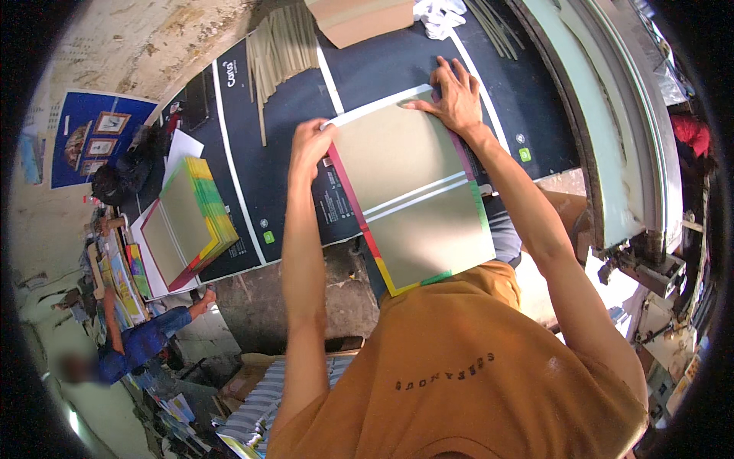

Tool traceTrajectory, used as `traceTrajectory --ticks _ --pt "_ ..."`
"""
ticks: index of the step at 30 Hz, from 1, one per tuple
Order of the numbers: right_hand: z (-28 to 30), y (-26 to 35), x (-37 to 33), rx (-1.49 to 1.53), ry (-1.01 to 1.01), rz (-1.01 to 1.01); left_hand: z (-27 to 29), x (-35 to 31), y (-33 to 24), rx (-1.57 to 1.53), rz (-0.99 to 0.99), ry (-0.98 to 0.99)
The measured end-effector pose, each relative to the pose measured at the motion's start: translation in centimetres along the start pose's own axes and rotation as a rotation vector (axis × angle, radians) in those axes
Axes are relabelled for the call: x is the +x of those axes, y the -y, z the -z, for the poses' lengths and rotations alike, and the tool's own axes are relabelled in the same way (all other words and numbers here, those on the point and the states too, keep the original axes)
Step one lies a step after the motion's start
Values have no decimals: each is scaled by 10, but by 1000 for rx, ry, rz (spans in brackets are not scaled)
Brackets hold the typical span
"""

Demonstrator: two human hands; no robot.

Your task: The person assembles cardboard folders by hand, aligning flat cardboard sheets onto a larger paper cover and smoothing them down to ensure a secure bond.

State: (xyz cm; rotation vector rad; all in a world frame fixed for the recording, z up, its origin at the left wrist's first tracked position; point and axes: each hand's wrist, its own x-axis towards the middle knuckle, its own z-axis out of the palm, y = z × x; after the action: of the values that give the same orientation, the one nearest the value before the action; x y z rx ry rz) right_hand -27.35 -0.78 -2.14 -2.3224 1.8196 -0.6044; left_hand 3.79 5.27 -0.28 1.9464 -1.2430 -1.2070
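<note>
A hardcover book case [409, 153] of grey board lies in front of me, its inner side up. Coloured paper is folded over its edges, and two pale strips cross the middle. Its near end hangs past the table edge, against my shirt. At the far left corner my left hand [310, 145] is closed, fingers bent around the edge. My right hand [456, 99] rests at the far right corner with fingers spread, its thumb lying on the white far edge.
A stack of similar book cases [191, 222] stands on the table's left end. Grey board strips [283, 46] and a cardboard box [363, 23] lie at the back, beside a white cloth [440, 15]. A large machine frame [569, 99] borders the right. Another person [145, 344] is at far left.
</note>
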Motion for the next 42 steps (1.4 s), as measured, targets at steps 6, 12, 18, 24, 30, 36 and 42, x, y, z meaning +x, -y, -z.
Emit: traceTrajectory --ticks 6,12,18,24,30,36,42 --pt "-4 -1 3 -4 35 -79 -66 31 -71 741 -746 177" --pt "-1 2 3 20 12 -64 -114 -48 -38 918 -832 -271" --pt "-18 13 -31 -169 -13 417 -121 -48 -32 814 -790 -294" --pt "-1 24 -42 -15 36 353 -116 -54 -30 794 -822 -347" --pt "5 27 -43 -68 54 314 -98 -60 -22 862 -767 -230" --pt "4 31 -40 -123 40 316 -72 -62 -7 814 -646 -222" --pt "1 33 -38 -160 43 307 -62 -67 2 799 -778 -310"
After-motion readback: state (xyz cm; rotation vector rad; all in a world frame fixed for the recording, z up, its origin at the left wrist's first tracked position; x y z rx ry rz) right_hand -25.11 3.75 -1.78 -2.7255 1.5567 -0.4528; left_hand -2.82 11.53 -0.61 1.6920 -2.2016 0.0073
